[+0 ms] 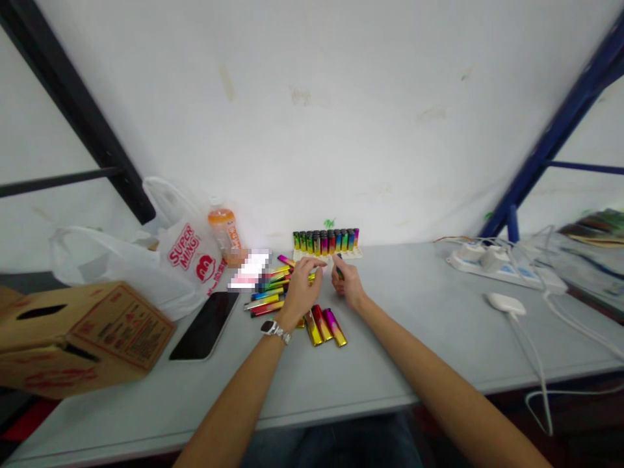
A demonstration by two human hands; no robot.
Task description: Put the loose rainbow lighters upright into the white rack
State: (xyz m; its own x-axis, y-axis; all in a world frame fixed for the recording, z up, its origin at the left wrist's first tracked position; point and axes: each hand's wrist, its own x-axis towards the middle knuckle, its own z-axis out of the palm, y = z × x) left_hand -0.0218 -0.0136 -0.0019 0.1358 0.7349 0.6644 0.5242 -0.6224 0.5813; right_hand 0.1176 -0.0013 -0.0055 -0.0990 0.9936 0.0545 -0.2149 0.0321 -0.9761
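Several shiny, gradient-coloured sticks lie in a heap (269,289) on the grey table (419,338), and three more (325,325) lie side by side below my hands. A white tray (325,242) near the wall holds a row of the same sticks standing upright. My left hand (303,286), with a watch on its wrist, hovers over the heap with its fingers curled; what it holds is hidden. My right hand (345,278) pinches one dark-tipped stick (338,266) just in front of the tray.
A black phone (205,325) lies left of the heap. A cardboard box (78,331), a white plastic bag (188,257) and an orange drink bottle (223,229) stand at the left. A white power strip (492,263) with cables and a white mouse-like device (504,302) sit at the right.
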